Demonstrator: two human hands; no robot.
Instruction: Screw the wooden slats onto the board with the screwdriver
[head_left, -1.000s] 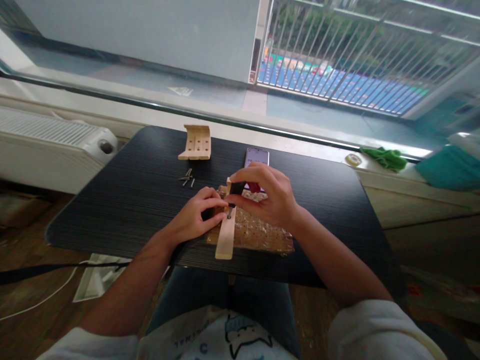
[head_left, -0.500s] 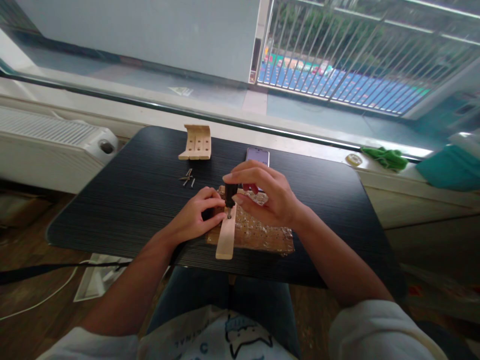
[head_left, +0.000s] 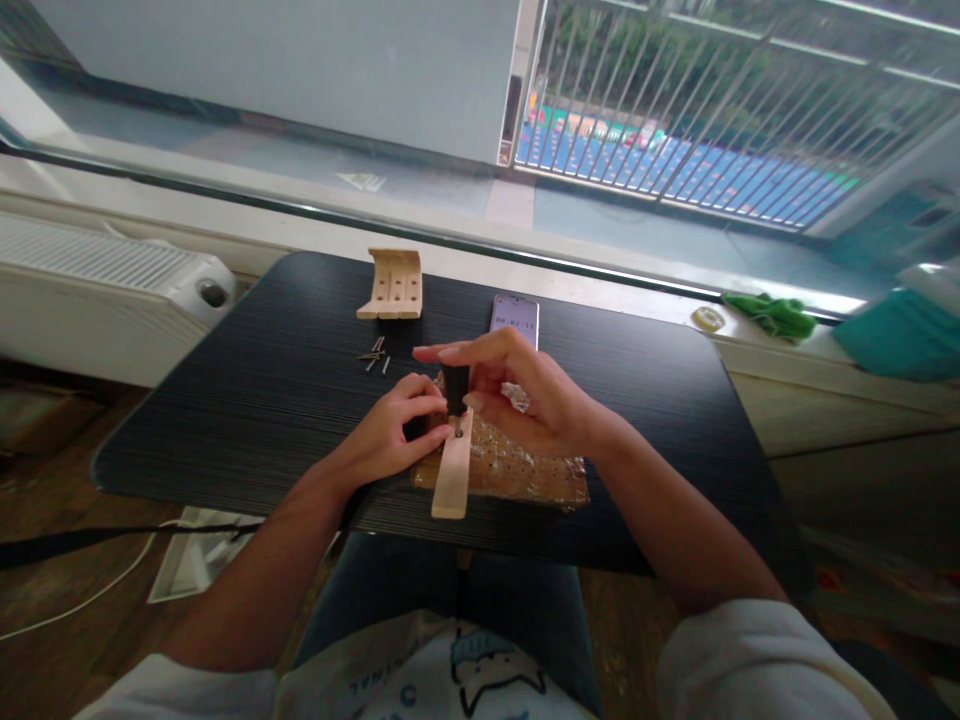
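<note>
A pale wooden slat (head_left: 452, 478) lies on a brown perforated board (head_left: 517, 467) near the front edge of the black table (head_left: 247, 400). My right hand (head_left: 525, 395) is closed round a short black-handled screwdriver (head_left: 454, 387), held upright with its tip on a screw in the slat. My left hand (head_left: 390, 430) pinches the slat and the screw area just left of the tip, holding the slat down.
Several loose screws (head_left: 375, 356) lie left of my hands. A curved wooden piece with holes (head_left: 393, 286) sits at the back of the table. A phone (head_left: 515, 317) lies behind my right hand. A radiator (head_left: 105, 275) stands at the left.
My right hand has turned on the screwdriver, with the fingers swinging left and the handle standing more upright. The left hand and the slat have stayed put.
</note>
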